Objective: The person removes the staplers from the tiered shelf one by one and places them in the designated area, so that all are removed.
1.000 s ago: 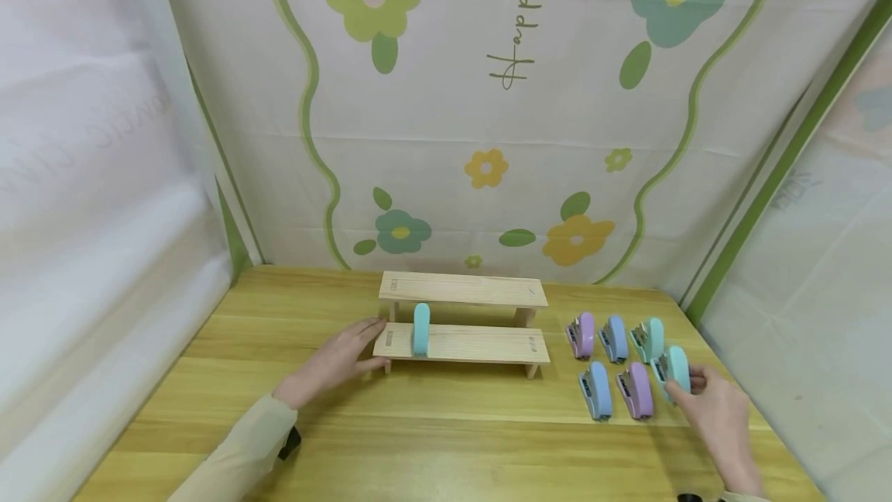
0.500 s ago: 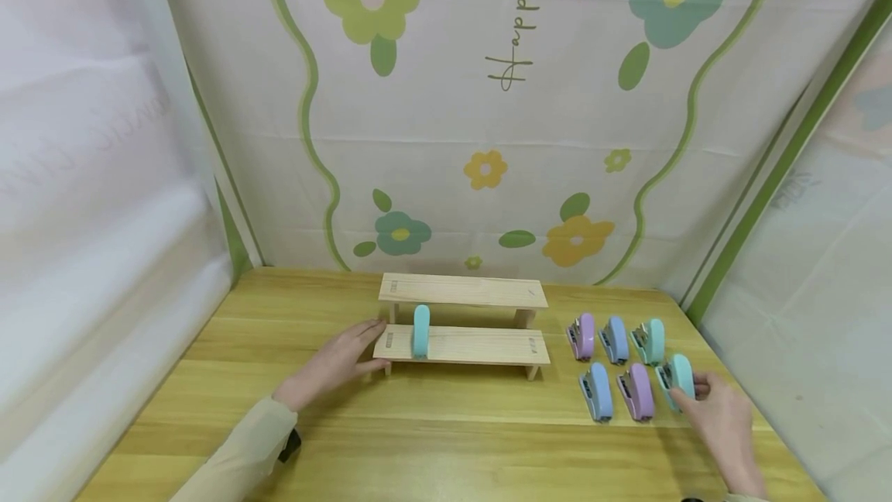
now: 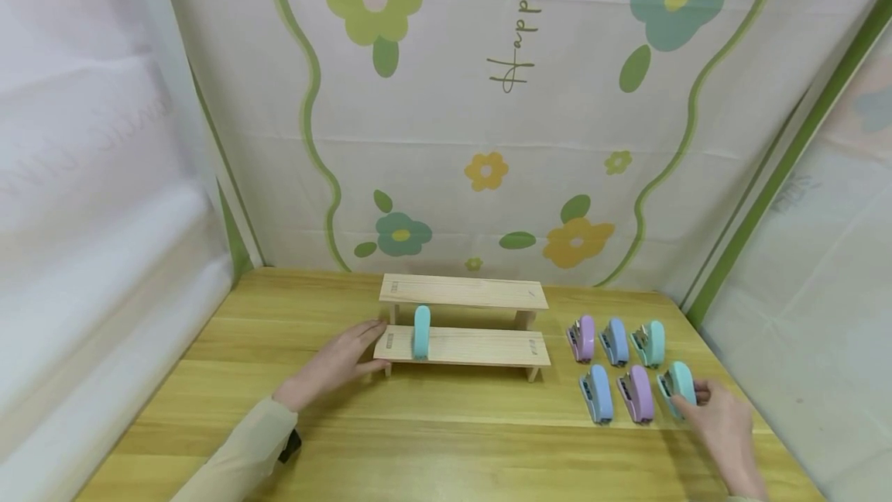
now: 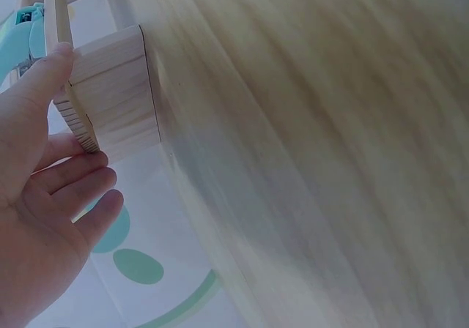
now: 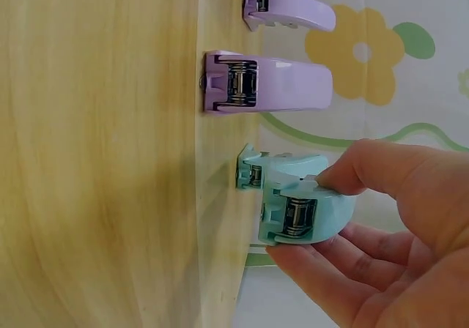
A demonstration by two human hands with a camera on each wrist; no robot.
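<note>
A light wooden two-step rack [image 3: 481, 346] stands on the table, with one turquoise stapler [image 3: 421, 333] upright on its lower step, towards the left. My left hand [image 3: 336, 362] holds the left end of that step, thumb and index finger at the board's edge [image 4: 79, 119] in the left wrist view. On the right, my right hand [image 3: 721, 421] pinches another turquoise stapler [image 5: 308, 211] between thumb and fingers. In the right wrist view this stapler appears slightly raised off the table. Left of it stand a purple stapler [image 3: 636, 393] and a blue stapler [image 3: 596, 393].
Behind the front row stand a purple stapler [image 3: 581, 339], a blue stapler [image 3: 615, 342] and a teal stapler [image 3: 649, 344]. The rack's upper step [image 3: 463, 291] rises at the back. Printed cloth walls [image 3: 418, 122] enclose the wooden table [image 3: 418, 448] at the back and sides.
My right hand has moved the turquoise stapler towards me and slightly right, away from the teal one behind, roughly level with the front row. My left hand has stayed on the rack.
</note>
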